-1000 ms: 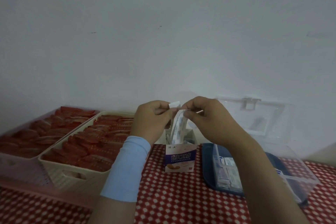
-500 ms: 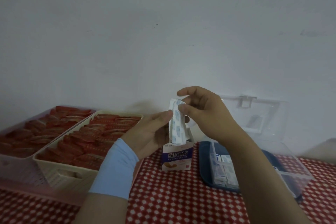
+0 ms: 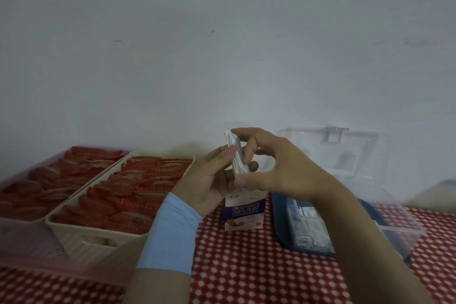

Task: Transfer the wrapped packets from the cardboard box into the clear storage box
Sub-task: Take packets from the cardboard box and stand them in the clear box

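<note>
Center frame, above the cardboard box (image 3: 244, 215), my right hand (image 3: 283, 170) pinches the wrapped packets (image 3: 235, 154) end to end; my left hand (image 3: 209, 180) presses straight fingers against their side. The clear storage box (image 3: 399, 227) sits lower right.

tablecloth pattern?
The tablecloth is red with a regular grid of small white spots, clearest in the head view's lower centre.
</note>
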Action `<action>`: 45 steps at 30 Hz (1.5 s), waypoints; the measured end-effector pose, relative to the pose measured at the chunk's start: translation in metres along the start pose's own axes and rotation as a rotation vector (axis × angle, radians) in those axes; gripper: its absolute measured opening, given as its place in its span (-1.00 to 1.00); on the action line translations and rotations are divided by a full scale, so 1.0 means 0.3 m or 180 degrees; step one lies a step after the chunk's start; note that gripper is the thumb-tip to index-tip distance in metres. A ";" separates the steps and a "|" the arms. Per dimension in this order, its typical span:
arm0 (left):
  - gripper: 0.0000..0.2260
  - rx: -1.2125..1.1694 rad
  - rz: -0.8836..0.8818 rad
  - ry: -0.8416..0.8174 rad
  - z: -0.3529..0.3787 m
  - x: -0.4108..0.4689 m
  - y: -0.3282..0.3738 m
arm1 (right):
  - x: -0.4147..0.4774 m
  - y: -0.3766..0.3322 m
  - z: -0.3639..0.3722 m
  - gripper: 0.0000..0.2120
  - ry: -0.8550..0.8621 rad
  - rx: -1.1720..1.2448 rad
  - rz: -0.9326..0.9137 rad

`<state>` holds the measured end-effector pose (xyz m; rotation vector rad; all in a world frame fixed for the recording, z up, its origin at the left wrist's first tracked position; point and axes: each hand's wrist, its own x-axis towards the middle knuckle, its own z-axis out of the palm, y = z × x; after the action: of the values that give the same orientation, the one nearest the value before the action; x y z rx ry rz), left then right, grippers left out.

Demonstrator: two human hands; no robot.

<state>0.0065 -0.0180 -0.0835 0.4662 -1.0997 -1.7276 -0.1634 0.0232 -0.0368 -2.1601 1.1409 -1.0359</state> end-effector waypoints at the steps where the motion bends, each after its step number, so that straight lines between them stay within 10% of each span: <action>1: -0.72 -0.0031 -0.0045 0.0010 0.003 -0.005 0.001 | -0.002 -0.004 0.003 -0.65 -0.0058 -0.0150 0.0032; 25: -0.80 0.0240 -0.0163 0.0059 0.014 -0.024 -0.031 | 0.014 0.076 0.032 -0.58 -0.0281 -0.0154 -0.0272; 31: -0.78 0.0128 -0.0223 0.0005 0.060 -0.047 -0.023 | 0.003 0.073 -0.029 -0.85 -0.0102 0.1447 0.0258; 42: -0.64 0.0583 -0.0691 -0.0182 0.190 -0.056 -0.030 | -0.037 0.029 -0.209 -0.90 -0.0285 0.0161 0.0735; 45: -0.86 0.1845 -0.0516 0.0116 0.239 -0.054 -0.028 | -0.069 0.022 -0.248 -0.92 -0.0239 -0.0108 0.0852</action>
<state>-0.0432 0.0300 -0.0565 0.9615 -1.5722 -1.5075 -0.2336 0.0322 -0.0053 -1.9850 1.3749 -0.8163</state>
